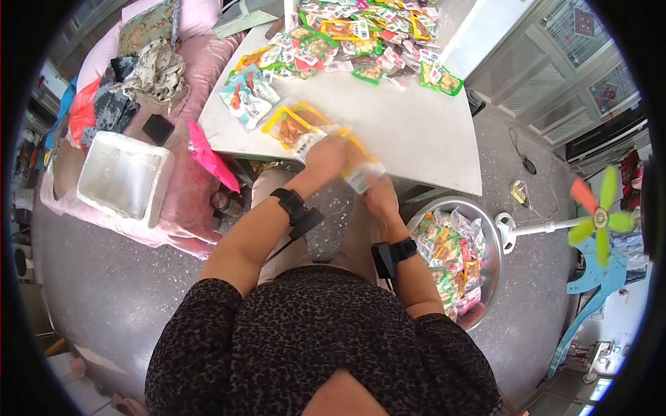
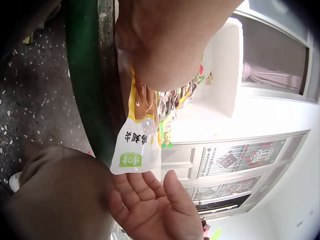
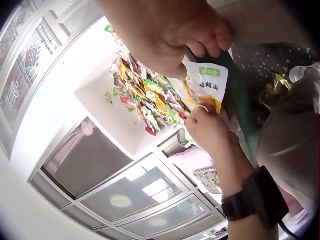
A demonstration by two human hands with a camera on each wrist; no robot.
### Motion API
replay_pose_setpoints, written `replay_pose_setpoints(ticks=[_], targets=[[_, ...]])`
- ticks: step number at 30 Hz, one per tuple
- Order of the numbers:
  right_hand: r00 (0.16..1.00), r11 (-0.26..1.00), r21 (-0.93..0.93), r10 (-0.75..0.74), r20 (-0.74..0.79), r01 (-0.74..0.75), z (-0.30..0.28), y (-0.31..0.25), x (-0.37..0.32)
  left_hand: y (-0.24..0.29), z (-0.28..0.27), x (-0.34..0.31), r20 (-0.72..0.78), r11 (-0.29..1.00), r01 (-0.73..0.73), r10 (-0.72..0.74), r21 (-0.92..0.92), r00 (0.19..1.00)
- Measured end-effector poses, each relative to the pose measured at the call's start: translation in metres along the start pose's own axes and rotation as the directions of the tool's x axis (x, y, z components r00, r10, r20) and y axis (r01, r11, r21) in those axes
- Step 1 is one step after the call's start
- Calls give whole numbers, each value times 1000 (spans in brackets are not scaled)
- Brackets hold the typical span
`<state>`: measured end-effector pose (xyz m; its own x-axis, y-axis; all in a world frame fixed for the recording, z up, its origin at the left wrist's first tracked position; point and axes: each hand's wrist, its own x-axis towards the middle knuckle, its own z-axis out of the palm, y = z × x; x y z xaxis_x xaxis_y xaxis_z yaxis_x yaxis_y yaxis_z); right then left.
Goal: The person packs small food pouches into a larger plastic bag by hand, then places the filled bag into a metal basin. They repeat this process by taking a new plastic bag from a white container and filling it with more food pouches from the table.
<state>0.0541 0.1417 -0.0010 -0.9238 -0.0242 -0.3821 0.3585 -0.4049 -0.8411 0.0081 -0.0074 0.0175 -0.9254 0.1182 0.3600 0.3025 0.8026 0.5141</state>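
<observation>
A yellow-edged food packet (image 1: 355,154) with brown contents and a white printed end is held at the table's near edge. My left hand (image 1: 326,161) pinches it by its yellow part, as the right wrist view shows. Below its white end (image 2: 132,155) lies my right hand (image 2: 157,207), palm up, fingers loosely extended, fingertips right at the packet's lower edge. More yellow-edged packets (image 1: 295,128) lie on the table just beyond the left hand. A blue-and-white packet (image 1: 248,97) rests farther left.
A large pile of mixed packets (image 1: 368,38) covers the far part of the white table (image 1: 430,139). On the floor at right stands a metal basin (image 1: 494,256) full of packets, near a fan (image 1: 601,218). At left, a foam box (image 1: 125,180) sits on a pink-covered surface.
</observation>
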Motion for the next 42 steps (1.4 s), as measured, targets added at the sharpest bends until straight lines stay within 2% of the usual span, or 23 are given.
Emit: replay_pose_setpoints(ticks=[2,5,8,11,14,17,20,23,26,29,32,34,36,38,41,42], targets=[[996,993,69,-93,4,92,7,6,5,5,-11,-3,7,999,-50,50,17,999],[946,947,25,-321,44,320,6,10,7,7,-16,-6,40,999,-21,20,35,999],[950,955,46,-297,94,294,3,0,6,12,-23,-7,47,999,-9,8,35,999],[987,990,132,-75,145,56,-3,-22,-3,8,-21,-6,30,996,-69,68,58,997],[980,977,206,5,198,-47,-14,-22,5,10,-27,-3,107,997,-23,15,75,994],[969,964,264,-21,248,-46,-9,-10,21,22,-40,-3,74,1000,-23,22,19,997],[976,964,264,-14,216,-45,17,-7,25,20,-36,0,53,981,-195,195,-11,979],[978,961,273,-25,208,-34,54,-20,9,32,-40,2,184,979,-21,-16,201,983],[915,986,-100,165,369,-137,41,-10,32,13,-20,0,28,938,-173,173,302,984],[921,951,-296,188,341,-85,40,-17,37,27,-42,0,172,975,-104,70,194,983],[974,984,-179,47,223,-6,59,-30,33,29,-42,-3,131,993,-86,75,75,989],[938,954,-200,-155,310,224,62,-19,51,29,-45,3,129,993,-49,34,111,991],[935,980,-65,-161,316,190,64,-15,55,28,-44,4,122,993,-28,14,114,992],[955,969,221,41,293,-110,71,-20,51,21,-43,4,103,996,-18,8,90,995],[946,968,243,-26,324,-57,53,-12,48,20,-47,-13,48,992,-129,129,-7,990],[920,983,67,-181,346,168,37,-5,52,21,-50,-22,20,985,-172,173,-13,985]])
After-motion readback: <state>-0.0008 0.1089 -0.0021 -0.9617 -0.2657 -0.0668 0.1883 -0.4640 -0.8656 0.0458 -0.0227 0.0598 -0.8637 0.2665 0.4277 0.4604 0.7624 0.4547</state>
